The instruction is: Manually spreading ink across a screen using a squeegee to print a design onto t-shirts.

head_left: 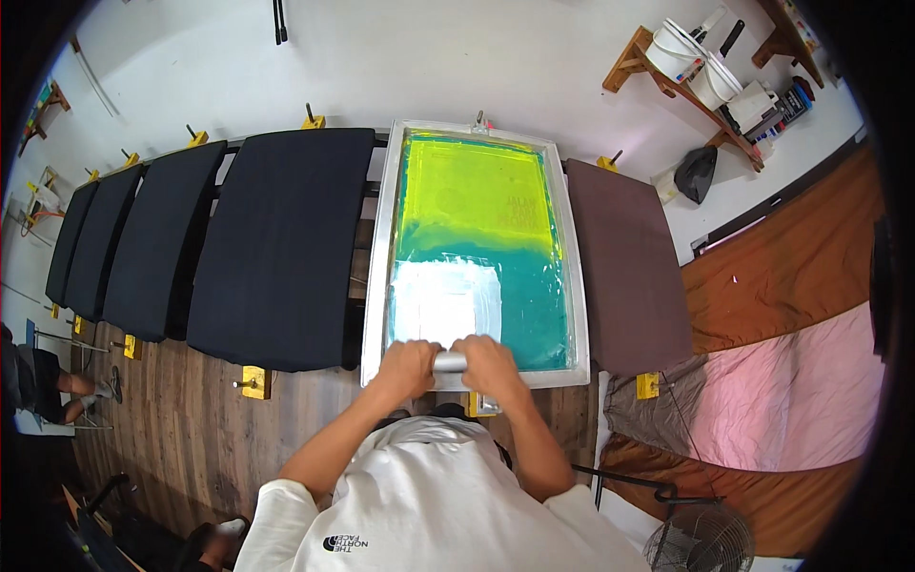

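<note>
A screen printing frame (574,286) with pale metal edges lies before me. Bright yellow-green ink (467,186) covers the far half of its teal mesh (534,315), and a white patch (434,291) shows at the near left. Both fists are closed round a grey-handled squeegee (451,362) at the frame's near end. My left hand (410,368) grips it on the left and my right hand (490,366) on the right, a short length of handle showing between them. The squeegee's blade is hidden from sight.
Several black-covered printing boards (281,238) stand in a row on the left. A brown board (629,267) is close on the right. Yellow clamp blocks (253,382) jut from the board ends. A wire fan (701,537) stands at lower right, and a wall shelf (686,95) carries white buckets.
</note>
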A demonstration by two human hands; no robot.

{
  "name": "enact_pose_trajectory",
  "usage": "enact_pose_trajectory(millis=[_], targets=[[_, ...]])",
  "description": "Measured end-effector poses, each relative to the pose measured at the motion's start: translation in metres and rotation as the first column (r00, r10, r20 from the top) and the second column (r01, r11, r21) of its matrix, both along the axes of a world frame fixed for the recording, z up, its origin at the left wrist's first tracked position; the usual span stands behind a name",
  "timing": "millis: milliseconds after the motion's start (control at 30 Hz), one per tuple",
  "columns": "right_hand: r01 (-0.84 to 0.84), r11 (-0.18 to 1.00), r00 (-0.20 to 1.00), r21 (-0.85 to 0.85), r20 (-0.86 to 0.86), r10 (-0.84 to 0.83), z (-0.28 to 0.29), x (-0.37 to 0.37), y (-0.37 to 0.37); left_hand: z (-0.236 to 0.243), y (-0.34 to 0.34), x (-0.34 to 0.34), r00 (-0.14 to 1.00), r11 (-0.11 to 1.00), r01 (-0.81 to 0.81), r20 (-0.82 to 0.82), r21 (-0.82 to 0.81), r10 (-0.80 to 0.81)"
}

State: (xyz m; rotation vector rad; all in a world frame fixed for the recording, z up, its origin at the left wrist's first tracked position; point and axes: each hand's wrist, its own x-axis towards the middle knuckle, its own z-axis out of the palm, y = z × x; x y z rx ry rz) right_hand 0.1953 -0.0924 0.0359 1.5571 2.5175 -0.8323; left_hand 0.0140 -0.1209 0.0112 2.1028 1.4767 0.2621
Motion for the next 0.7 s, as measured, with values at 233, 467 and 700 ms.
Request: enact_pose_trajectory(millis=[233, 467, 700], targets=[[-0.009, 0.991, 1.0, 0.13, 0.017, 0.007, -0.01, -0.018, 0.112, -0.02, 0.108, -0.012, 0.992, 0.985, -0.119, -0.029, 0.123, 0.123], [0.102, 0.993, 0.993, 0.053, 0.06, -0.105, -0.014, -0.029, 0.127, -0.03, 0.135, -0.014, 0.993, 0.995, -0.104, -0.051, 0.006, 0.104], [0.15, 0.988, 0.979, 0.027, 0.132, -0.152, -0.014, -0.032, 0.12, -0.027, 0.13, -0.011, 0.988, 0.996, -0.076, -0.133, 0.039, 0.08]])
